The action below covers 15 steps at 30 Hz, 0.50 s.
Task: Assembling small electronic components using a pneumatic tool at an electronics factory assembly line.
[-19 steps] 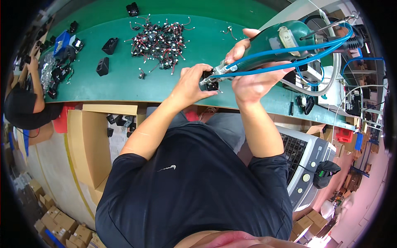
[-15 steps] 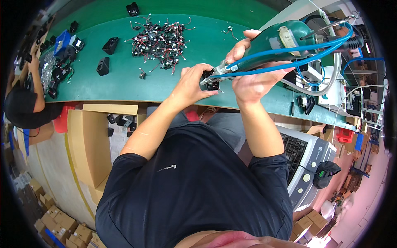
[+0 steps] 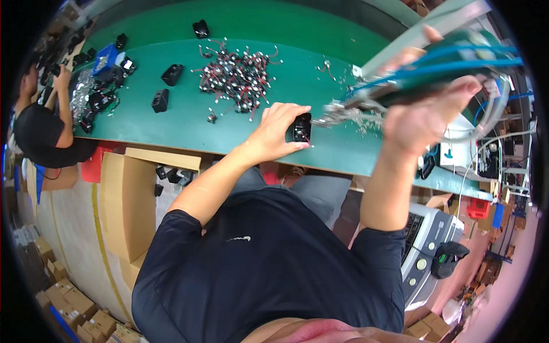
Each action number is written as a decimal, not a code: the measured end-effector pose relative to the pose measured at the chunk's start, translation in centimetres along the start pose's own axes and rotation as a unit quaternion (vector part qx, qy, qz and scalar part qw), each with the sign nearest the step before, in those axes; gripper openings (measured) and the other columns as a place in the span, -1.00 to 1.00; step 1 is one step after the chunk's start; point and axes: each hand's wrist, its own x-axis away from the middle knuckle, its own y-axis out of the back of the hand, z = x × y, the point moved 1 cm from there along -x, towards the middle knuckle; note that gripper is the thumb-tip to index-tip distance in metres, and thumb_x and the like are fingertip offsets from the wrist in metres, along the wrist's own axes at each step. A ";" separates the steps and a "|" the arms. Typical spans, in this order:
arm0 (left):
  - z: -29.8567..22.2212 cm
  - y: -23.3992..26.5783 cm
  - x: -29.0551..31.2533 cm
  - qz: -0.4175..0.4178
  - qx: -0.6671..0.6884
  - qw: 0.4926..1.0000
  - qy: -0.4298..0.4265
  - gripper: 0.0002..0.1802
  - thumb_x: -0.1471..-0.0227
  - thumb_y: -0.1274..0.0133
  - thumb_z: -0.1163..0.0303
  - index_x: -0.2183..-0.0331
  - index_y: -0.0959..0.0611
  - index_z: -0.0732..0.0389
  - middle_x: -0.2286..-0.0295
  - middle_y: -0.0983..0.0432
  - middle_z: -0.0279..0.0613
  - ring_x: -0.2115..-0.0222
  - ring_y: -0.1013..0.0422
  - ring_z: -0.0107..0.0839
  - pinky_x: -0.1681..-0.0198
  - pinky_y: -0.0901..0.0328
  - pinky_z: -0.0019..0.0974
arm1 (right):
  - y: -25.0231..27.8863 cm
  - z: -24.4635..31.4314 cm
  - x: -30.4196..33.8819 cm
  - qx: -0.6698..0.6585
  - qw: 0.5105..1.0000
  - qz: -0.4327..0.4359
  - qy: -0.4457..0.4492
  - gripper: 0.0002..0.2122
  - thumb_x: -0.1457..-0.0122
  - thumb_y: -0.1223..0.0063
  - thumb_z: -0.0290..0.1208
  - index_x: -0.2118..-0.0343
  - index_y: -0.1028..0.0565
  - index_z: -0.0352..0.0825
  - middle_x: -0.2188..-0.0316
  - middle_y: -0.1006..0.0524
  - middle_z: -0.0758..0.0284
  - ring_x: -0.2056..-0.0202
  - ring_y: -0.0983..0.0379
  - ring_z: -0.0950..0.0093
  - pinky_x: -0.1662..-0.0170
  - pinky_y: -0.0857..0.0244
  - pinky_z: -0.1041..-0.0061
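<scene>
My left hand [image 3: 273, 132] grips a small open black plastic housing [image 3: 302, 127] against the table, thumb on its near end and fingers around the far end. A red wire and small parts show inside it. My right hand [image 3: 414, 123] is wrapped round a green-bodied hand-held power tool [image 3: 437, 74] with blue hoses and a slim metal nose. Motion smears both the tool and the hand. The tip of the nose is just right of the housing, apart from it. Left of my left hand lies a heap of small wired parts [image 3: 237, 80] with red and black leads.
Black housings [image 3: 160, 100] stand on the green table [image 3: 189, 134]. Small metal bits [image 3: 366, 117] lie scattered beneath the tool. An open cardboard box [image 3: 134, 200] sits below the table edge. At far left another person [image 3: 46, 134] works beside a blue bin [image 3: 104, 60].
My right hand has drawn the tool up and to the right, off the housing. The housing's inside now shows, still in my left hand. The whole view has shifted slightly.
</scene>
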 end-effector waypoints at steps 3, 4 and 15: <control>0.3 4.2 -5.4 -0.024 -0.088 0.996 0.000 -0.13 0.15 -0.44 0.20 -0.18 -0.45 0.17 -0.06 -0.44 -0.01 -0.12 -0.30 0.04 -0.17 -0.18 0.02 | 1.5 2.2 -1.1 0.006 0.999 0.007 0.045 -0.57 -0.39 -0.09 -0.18 -0.11 -0.35 -0.45 0.33 -0.51 0.24 0.41 -0.44 0.45 0.31 -0.37 0.43; 1.5 6.0 -7.9 -0.038 -0.148 0.988 0.024 -0.15 0.15 -0.42 0.21 -0.17 -0.46 0.17 -0.06 -0.44 -0.01 -0.13 -0.31 0.05 -0.19 -0.18 0.06 | 1.5 1.9 -0.6 0.051 0.997 -0.029 0.051 -0.62 -0.40 -0.06 -0.23 -0.08 -0.34 -0.43 0.31 -0.51 0.23 0.40 -0.45 0.45 0.32 -0.39 0.45; 24.3 13.8 -15.0 -0.011 -0.323 0.934 0.152 -0.14 0.10 -0.44 0.17 -0.21 -0.45 0.10 -0.21 -0.34 -0.05 -0.21 -0.30 -0.02 -0.23 -0.22 0.16 | 3.3 -3.6 5.9 0.172 0.982 -0.034 0.065 -0.69 -0.45 0.05 -0.27 -0.05 -0.23 -0.36 0.21 -0.47 0.23 0.26 -0.52 0.42 0.09 -0.46 0.39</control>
